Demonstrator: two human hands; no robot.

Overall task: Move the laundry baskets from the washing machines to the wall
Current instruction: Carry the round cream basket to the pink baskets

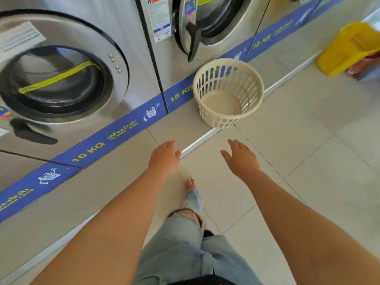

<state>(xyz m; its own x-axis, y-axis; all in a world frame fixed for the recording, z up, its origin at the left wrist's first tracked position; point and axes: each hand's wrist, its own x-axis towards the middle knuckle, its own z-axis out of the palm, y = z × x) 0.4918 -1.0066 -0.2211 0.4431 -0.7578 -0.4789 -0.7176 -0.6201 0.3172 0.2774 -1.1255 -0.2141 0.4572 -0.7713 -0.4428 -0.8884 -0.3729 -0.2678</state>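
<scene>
A round cream laundry basket [228, 92] stands empty on the raised step in front of the 15 KG washing machine [207, 27]. A yellow basket [347, 49] sits further right along the machines, with pink cloth beside it. My left hand [164, 156] and my right hand [240, 156] are both stretched out over the floor, below the cream basket and apart from it. Both hands hold nothing and their fingers are spread.
A 10 KG washing machine [61, 75] fills the left, its door closed. The 15 KG machine's door hangs ajar above the cream basket. A white-edged step [201, 140] runs along the machines. Pale floor tiles [308, 161] stretch to the right. My bare foot [190, 184] is forward.
</scene>
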